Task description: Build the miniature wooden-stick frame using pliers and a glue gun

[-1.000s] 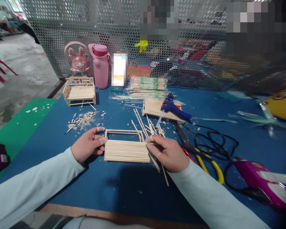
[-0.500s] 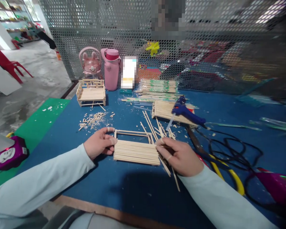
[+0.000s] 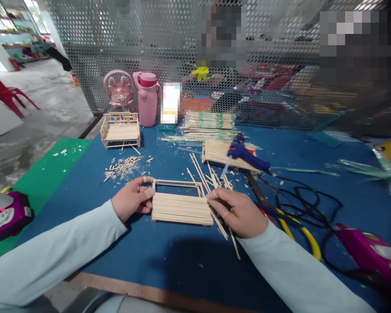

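Note:
A small frame of wooden sticks (image 3: 182, 209) sits in front of me, its near part covered by sticks laid side by side, its far part bare. My left hand (image 3: 132, 198) pinches its left side between thumb and fingers. At the right edge, my right hand (image 3: 238, 211) is closed, fingertips against the frame's right end; whether a stick is also in them I cannot make out. Loose wooden sticks (image 3: 195, 167) lie beside and under my right hand. Behind them a blue glue gun (image 3: 250, 157) rests on another stick panel (image 3: 211, 152).
A finished-looking miniature stick bench (image 3: 121, 131) stands at the back left, near a heap of stick offcuts (image 3: 124, 167). Behind are a pink bottle (image 3: 147, 102) and bundled sticks (image 3: 210, 119). Yellow-handled cutters (image 3: 308, 239) and a black cable (image 3: 299, 195) lie to the right. Perforated metal (image 3: 117, 43) closes the back.
The whole view has shifted slightly, so things appear a little further left. Both hands keep their hold on the stick frame, with no clear change in it.

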A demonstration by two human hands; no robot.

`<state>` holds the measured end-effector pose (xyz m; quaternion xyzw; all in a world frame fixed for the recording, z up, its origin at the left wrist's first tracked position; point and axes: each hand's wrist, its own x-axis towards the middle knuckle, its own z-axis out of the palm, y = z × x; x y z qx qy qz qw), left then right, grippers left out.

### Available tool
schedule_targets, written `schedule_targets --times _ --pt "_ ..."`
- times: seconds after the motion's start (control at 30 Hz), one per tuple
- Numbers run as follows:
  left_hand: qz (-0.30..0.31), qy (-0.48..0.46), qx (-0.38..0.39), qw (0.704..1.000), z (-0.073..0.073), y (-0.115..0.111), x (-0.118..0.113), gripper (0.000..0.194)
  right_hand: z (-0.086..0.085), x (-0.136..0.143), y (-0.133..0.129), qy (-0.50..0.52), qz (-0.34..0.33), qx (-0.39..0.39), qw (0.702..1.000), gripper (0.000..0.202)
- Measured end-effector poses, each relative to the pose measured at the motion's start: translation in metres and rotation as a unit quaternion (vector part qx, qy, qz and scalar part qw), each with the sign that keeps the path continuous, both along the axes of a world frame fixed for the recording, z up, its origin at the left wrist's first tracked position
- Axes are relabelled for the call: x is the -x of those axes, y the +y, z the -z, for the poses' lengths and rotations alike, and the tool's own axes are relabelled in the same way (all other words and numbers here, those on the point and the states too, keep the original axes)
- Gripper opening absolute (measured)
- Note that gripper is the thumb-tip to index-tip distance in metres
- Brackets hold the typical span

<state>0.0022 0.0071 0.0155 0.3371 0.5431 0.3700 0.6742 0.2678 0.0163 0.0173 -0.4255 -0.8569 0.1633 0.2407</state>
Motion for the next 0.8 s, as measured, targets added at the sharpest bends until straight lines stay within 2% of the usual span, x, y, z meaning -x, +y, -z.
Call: schedule_targets --times 0.27,0.43,0.6,0.7,0.8 --pt "0.007 0.018 -0.007 1.0 0.0 -0.001 0.001 0.033 0.001 0.0 0.002 -0.001 0.005 -0.001 1.0 0.018" --pt "0.031 0.029 -0.011 0.999 -0.002 0.001 0.003 0.048 0.001 -0.002 0.001 -0.001 0.004 0.0 1.0 0.017" --pt "0.043 0.056 -0.039 0.997 -0.002 -0.002 0.0 0.052 0.001 -0.001 0.001 0.003 0.005 -0.011 1.0 0.017" --pt "0.058 0.125 -0.113 0.984 0.001 -0.006 0.0 0.044 0.002 0.0 0.0 0.006 0.009 -0.024 1.0 0.016" --pt "0.062 0.257 -0.248 0.932 0.004 -0.009 0.004 0.034 0.004 0.0 0.0 0.01 0.016 -0.043 0.999 0.015"
